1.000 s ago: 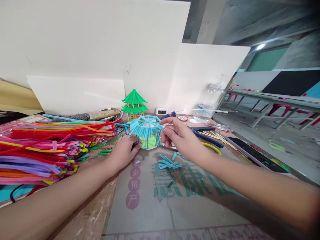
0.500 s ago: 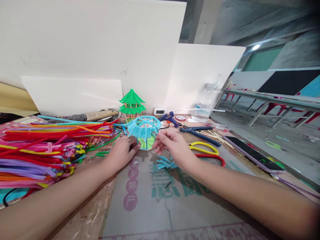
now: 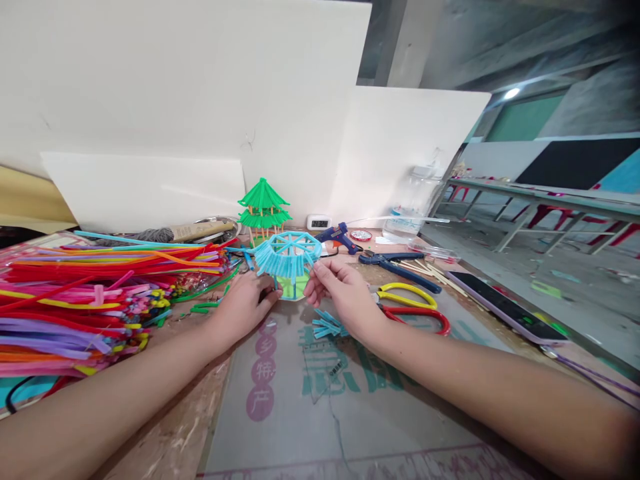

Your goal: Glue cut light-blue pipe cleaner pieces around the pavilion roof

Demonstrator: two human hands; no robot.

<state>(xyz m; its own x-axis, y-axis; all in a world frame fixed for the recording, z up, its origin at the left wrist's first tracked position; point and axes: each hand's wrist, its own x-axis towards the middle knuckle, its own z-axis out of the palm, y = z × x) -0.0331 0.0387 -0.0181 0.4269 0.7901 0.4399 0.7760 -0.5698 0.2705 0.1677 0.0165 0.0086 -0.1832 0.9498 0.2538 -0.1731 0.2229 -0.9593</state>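
A small pavilion model (image 3: 289, 257) with a light-blue straw roof and a green base stands on the table in front of me. My left hand (image 3: 246, 303) lies closed at its base on the left, pressing on it. My right hand (image 3: 339, 290) is at the roof's right edge, fingers pinched around a short piece I can barely see. Several cut light-blue straw pieces (image 3: 326, 325) lie just below my right hand. A finished green pavilion model (image 3: 263, 207) stands behind, against the white board.
A big heap of coloured straws (image 3: 95, 293) fills the left side. A blue glue gun (image 3: 339, 237), blue pliers (image 3: 395, 263), yellow-handled (image 3: 407, 291) and red-handled (image 3: 423, 317) tools, a phone (image 3: 505, 308) and a clear bottle (image 3: 413, 207) lie to the right. White boards (image 3: 200, 100) stand behind.
My right hand drew back from the glue gun area to the roof's right edge and pinched shut. The left hand stayed at the model's base.
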